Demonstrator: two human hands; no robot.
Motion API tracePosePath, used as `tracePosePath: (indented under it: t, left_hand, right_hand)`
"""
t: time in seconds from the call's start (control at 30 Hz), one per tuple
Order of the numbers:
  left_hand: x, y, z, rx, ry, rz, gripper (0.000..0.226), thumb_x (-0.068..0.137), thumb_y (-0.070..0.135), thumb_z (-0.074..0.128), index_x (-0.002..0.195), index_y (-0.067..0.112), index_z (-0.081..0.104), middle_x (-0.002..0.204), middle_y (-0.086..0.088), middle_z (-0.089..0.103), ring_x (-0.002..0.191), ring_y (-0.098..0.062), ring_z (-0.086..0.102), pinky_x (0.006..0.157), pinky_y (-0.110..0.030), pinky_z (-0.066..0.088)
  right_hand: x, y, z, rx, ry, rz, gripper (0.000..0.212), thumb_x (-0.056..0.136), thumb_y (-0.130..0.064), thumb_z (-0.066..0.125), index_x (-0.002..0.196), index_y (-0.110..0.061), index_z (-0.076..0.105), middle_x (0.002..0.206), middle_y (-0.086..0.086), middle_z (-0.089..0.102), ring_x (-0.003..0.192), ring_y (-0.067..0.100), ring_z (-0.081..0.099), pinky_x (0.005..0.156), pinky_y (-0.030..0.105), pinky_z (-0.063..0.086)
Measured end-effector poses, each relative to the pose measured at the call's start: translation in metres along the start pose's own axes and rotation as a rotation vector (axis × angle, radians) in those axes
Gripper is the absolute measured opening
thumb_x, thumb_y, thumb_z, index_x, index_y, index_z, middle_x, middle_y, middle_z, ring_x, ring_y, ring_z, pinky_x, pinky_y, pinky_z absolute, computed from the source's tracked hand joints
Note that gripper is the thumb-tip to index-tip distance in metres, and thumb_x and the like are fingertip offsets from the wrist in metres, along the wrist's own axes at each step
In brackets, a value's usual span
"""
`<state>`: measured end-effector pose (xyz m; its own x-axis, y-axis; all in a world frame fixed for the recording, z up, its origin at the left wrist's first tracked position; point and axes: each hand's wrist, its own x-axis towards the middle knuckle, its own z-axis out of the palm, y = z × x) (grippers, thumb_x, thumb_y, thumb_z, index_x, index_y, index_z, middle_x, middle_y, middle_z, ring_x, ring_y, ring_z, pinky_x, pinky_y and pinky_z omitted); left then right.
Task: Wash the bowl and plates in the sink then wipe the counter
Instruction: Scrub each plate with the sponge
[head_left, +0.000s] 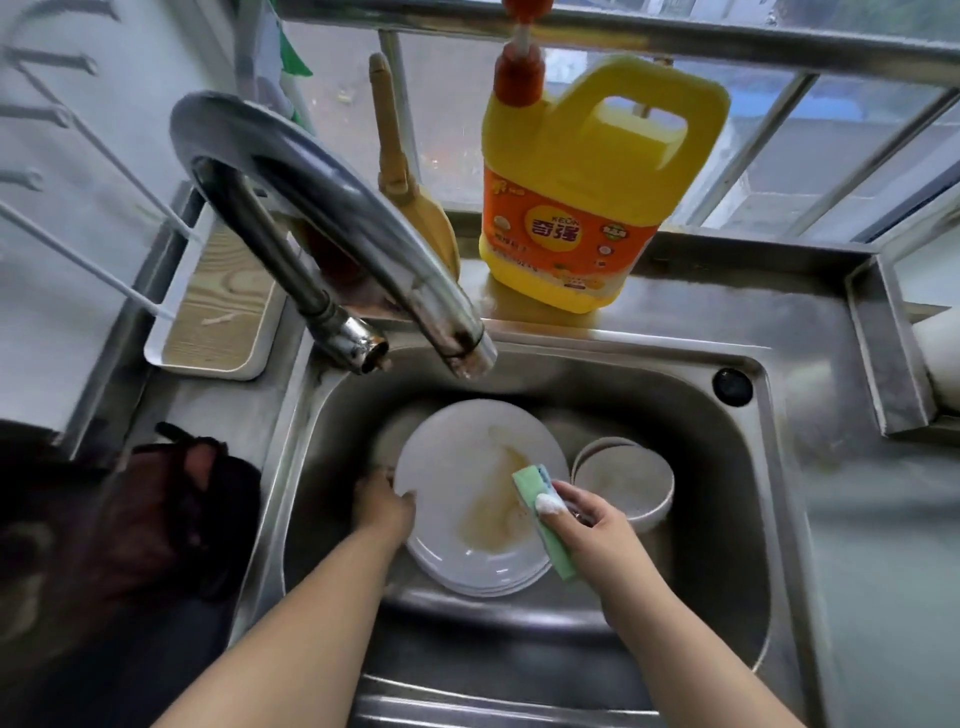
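Hands (384, 506), sponge (540, 525), stained plate (467, 467)

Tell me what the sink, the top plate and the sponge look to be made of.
Sink: stainless steel by its look, brushed grey with dull reflections and pressed rounded corners.
Top plate: smooth glossy white, ceramic or melamine; the picture cannot settle which. Brown residue smears its face.
Sponge: soft foam, green with a blue layer at its upper end, held in the right hand.

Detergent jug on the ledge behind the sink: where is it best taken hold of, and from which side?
Probably by the moulded loop handle at the upper right of the yellow detergent jug. The jug stands upright on the ledge, and the handle's open slot lets fingers wrap through. Come from the right, since the faucet crowds its left and the orange pump tops the neck.
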<state>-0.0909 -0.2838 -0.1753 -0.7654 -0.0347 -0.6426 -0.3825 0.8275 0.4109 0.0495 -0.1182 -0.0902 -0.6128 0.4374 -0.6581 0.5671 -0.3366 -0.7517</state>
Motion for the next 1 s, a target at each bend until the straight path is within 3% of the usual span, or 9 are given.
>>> tracePosePath:
  t: [0.23,0.4,0.6,0.7,0.8,0.9,1.0]
  left_hand:
    - [0.007,0.000,-0.005,-0.092,-0.009,-0.046,0.020,0.082,-0.004,0.056,0.100,0.006,0.055,0.113,-0.019,0.063,0.105,-0.033,0.059,0.081,-0.026,0.040]
    - [0.001,0.007,-0.009,-0.183,-0.096,-0.030,0.026,0.080,-0.005,0.047,0.102,-0.001,0.062,0.098,-0.018,0.064,0.096,-0.032,0.061,0.077,-0.031,0.047]
    - [-0.014,0.013,-0.018,-0.315,-0.224,-0.016,0.030,0.096,0.005,0.045,0.124,0.008,0.052,0.112,-0.009,0.058,0.105,-0.031,0.056,0.093,-0.039,0.048]
    - [-0.023,0.011,-0.022,-0.384,-0.291,-0.045,0.034,0.096,0.004,0.042,0.129,0.014,0.048,0.117,-0.008,0.058,0.102,-0.027,0.054,0.089,-0.042,0.050]
    - [-0.031,0.008,-0.031,-0.410,-0.298,-0.041,0.040,0.096,0.004,0.043,0.135,0.016,0.044,0.123,-0.009,0.056,0.104,-0.027,0.054,0.083,-0.040,0.051]
    - [-0.043,0.007,-0.047,-0.403,-0.271,-0.008,0.043,0.097,0.004,0.044,0.139,0.015,0.041,0.126,-0.010,0.055,0.107,-0.027,0.053,0.089,-0.044,0.051]
    - [-0.060,0.007,-0.064,-0.364,-0.206,0.075,0.034,0.096,0.003,0.044,0.127,0.015,0.050,0.116,-0.009,0.059,0.105,-0.028,0.055,0.093,-0.046,0.049]
  right_hand:
    - [0.002,0.002,0.007,0.031,0.032,0.006,0.021,0.084,-0.022,0.069,0.100,-0.033,0.063,0.101,-0.009,0.069,0.095,0.007,0.064,0.074,0.018,0.048]
    - [0.000,0.004,0.010,0.031,0.047,0.009,0.023,0.085,-0.022,0.069,0.104,-0.031,0.061,0.103,-0.008,0.068,0.095,0.006,0.064,0.069,0.015,0.047]
    - [-0.010,-0.001,-0.004,0.018,0.088,-0.009,0.027,0.086,-0.022,0.067,0.111,-0.029,0.061,0.103,-0.007,0.068,0.095,0.008,0.063,0.070,0.017,0.048]
    - [-0.019,-0.004,-0.019,0.033,0.125,-0.017,0.030,0.087,-0.022,0.066,0.116,-0.029,0.060,0.103,-0.006,0.068,0.094,0.010,0.064,0.065,0.017,0.049]
    - [-0.028,-0.004,-0.036,0.056,0.166,-0.037,0.032,0.087,-0.022,0.066,0.119,-0.024,0.062,0.106,-0.002,0.069,0.096,0.013,0.065,0.067,0.020,0.049]
    - [-0.038,-0.002,-0.049,0.076,0.198,-0.038,0.037,0.086,-0.024,0.067,0.123,-0.020,0.062,0.111,0.001,0.068,0.101,0.016,0.064,0.075,0.026,0.049]
    - [-0.048,-0.002,-0.053,0.068,0.193,-0.053,0.035,0.086,-0.023,0.067,0.121,-0.022,0.061,0.109,-0.001,0.067,0.100,0.015,0.063,0.076,0.025,0.048]
